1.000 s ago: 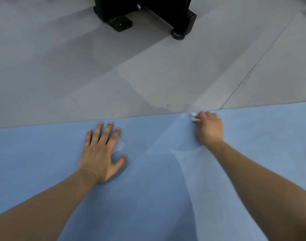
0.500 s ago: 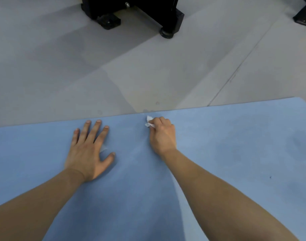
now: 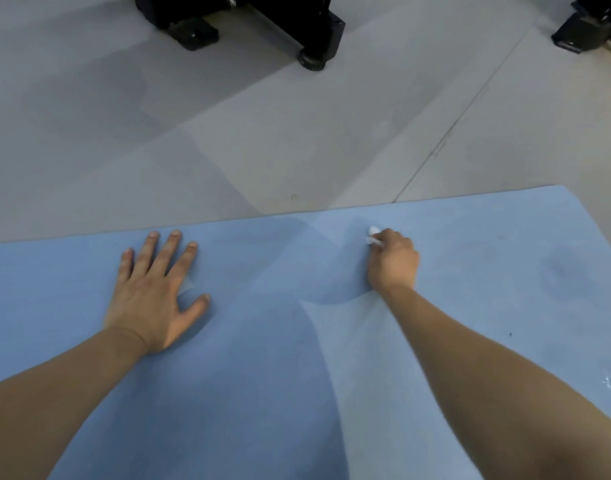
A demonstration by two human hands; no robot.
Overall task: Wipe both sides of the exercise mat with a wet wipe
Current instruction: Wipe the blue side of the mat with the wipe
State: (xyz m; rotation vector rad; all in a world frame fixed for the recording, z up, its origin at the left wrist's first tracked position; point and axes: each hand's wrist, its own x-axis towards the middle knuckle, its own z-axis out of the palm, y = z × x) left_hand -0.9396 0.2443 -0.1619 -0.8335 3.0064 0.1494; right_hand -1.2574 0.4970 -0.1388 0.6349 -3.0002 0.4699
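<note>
1. Setting: a grey floor (image 3: 297, 140) with a seam line running diagonally at right. Black equipment bases (image 3: 248, 22) stand at the far edge of the view, well apart from the work area.

2. Location of the work item: the blue exercise mat (image 3: 262, 375) lies flat on the floor and fills the lower half of the view. Its far edge runs left to right; a far right corner is visible.

3. Orientation: the long axis appears to run left to right across the view, with the mat continuing past the left frame edge. The full length cannot be confirmed.

4. Left hand (image 3: 155, 292): fingers spread and straight, palm pressed flat on the mat. It holds nothing.

5. Right hand (image 3: 394, 261): fingers curled, pinching a small white wet wipe (image 3: 373, 234) near the far edge of the mat. Only a small part of the wipe protrudes beyond the fingers.

6. Risk, incomplete coverage: the wipe is bunched small, so each stroke likely cleans a narrow band. Dark marks at right (image 3: 560, 271) could be missed.

7. Risk, mat shift: a stroke toward the far edge could slide or ruck the mat if the left palm eases its pressure.

8. Risk, wipe off the edge: the grip sits near the far border; overshoot would drag the wipe onto the floor and soil it.

9. Judgement: one face is in work; the underside appears not yet done.
</note>
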